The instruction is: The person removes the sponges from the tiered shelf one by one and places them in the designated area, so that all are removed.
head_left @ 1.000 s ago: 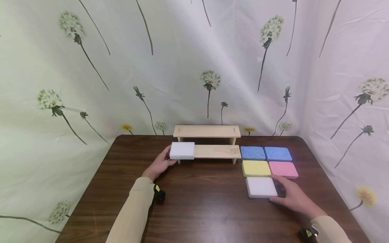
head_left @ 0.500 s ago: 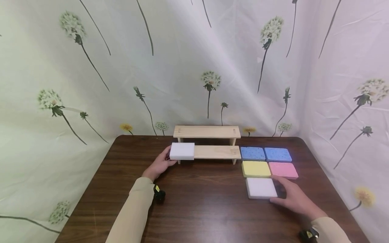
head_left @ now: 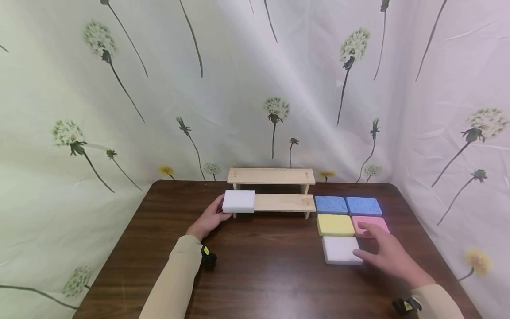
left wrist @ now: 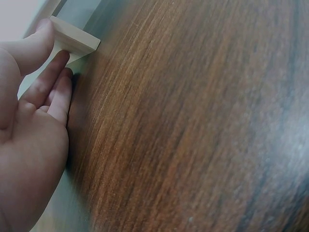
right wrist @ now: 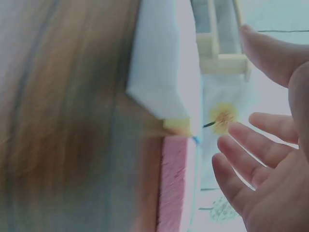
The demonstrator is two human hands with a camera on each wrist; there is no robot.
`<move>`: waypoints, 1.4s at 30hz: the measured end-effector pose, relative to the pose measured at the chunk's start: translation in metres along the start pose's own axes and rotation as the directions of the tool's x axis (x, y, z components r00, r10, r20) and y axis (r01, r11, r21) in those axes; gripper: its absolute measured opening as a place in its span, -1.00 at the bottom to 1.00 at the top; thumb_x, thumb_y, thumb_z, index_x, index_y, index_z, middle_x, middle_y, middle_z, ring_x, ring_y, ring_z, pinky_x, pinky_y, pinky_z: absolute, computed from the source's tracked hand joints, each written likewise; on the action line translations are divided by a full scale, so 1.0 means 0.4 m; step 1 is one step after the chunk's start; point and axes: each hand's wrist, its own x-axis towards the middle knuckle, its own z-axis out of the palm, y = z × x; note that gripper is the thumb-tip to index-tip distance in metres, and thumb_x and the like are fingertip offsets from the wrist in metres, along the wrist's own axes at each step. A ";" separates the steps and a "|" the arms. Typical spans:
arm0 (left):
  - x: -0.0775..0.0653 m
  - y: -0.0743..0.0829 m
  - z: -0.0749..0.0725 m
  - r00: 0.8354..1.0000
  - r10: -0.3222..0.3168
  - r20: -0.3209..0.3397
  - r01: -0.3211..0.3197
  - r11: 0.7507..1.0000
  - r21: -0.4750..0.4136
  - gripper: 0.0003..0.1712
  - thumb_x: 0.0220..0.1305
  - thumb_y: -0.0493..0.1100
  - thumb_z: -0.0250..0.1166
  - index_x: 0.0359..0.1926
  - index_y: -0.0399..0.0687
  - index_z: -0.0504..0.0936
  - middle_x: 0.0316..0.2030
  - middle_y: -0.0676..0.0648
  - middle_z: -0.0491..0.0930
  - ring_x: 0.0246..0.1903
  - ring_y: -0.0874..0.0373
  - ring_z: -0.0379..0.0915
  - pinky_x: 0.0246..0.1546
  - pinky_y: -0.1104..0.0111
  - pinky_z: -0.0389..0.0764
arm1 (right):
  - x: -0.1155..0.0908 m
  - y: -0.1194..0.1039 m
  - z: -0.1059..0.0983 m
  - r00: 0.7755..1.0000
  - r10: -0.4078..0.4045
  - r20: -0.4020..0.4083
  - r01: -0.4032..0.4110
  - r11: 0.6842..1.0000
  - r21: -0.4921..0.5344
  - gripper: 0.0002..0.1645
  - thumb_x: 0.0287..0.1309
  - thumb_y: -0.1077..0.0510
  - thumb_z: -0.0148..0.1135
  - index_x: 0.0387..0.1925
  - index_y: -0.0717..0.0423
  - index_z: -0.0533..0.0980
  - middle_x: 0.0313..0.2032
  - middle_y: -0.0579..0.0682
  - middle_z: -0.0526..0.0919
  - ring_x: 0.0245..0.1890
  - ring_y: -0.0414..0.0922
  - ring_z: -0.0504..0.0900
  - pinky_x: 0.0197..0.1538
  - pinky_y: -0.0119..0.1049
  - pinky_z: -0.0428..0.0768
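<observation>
In the head view, a white sponge [head_left: 239, 200] lies on the left end of the lower step of a wooden two-step stand [head_left: 283, 202]. My left hand [head_left: 207, 219] is at that end, fingers mostly hidden behind the sponge. The left wrist view shows its thumb and fairly straight fingers close to the stand's wooden leg [left wrist: 77, 38]. My right hand [head_left: 388, 254] hovers with spread, relaxed fingers over the right edge of a second white sponge [head_left: 340, 250] and the pink sponge [head_left: 372, 220]. The right wrist view shows nothing between its thumb and fingers [right wrist: 251, 145].
A yellow sponge [head_left: 335, 225] lies left of the pink one. Behind them are two blue sponges, one [head_left: 331, 204] beside the stand and another [head_left: 364, 206] to its right. A flower-printed cloth [head_left: 239, 88] hangs behind the dark wooden table [head_left: 259, 266].
My right hand has come away from the front white sponge, rising a little so its fingers now overlap the pink sponge. The left hand stays put. The head view has tilted slightly up.
</observation>
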 end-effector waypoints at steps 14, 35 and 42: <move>-0.002 0.000 0.000 1.000 0.010 0.005 -0.010 1.000 -0.027 -0.05 0.42 -0.41 0.26 0.68 -0.01 0.02 0.59 -0.26 0.18 0.55 -0.17 0.13 0.54 -0.07 0.17 | 0.092 -0.103 0.021 0.992 -0.121 0.017 0.120 0.991 0.053 -0.13 0.19 -0.09 0.57 0.41 0.18 0.44 0.28 0.18 0.60 0.19 0.19 0.63 0.09 0.16 0.70; -0.004 0.005 0.001 1.000 -0.004 -0.002 0.004 1.000 0.001 -0.03 0.44 -0.38 0.26 0.70 0.00 -0.02 0.62 -0.25 0.12 0.59 -0.18 0.03 0.56 -0.08 0.10 | 0.315 -0.284 0.158 0.961 -0.243 0.135 0.238 0.970 0.053 -0.11 0.30 -0.15 0.46 0.48 0.17 0.38 0.42 0.11 0.50 0.42 0.13 0.46 0.41 0.17 0.45; -0.006 0.007 0.000 1.000 -0.017 -0.002 0.017 1.000 0.003 -0.04 0.43 -0.37 0.27 0.69 0.05 0.01 0.61 -0.22 0.14 0.59 -0.14 0.05 0.57 -0.05 0.11 | 0.367 -0.326 0.205 0.966 -0.179 0.188 0.157 0.979 0.127 -0.07 0.28 -0.19 0.46 0.53 0.06 0.34 0.47 0.03 0.44 0.46 0.03 0.41 0.48 0.08 0.39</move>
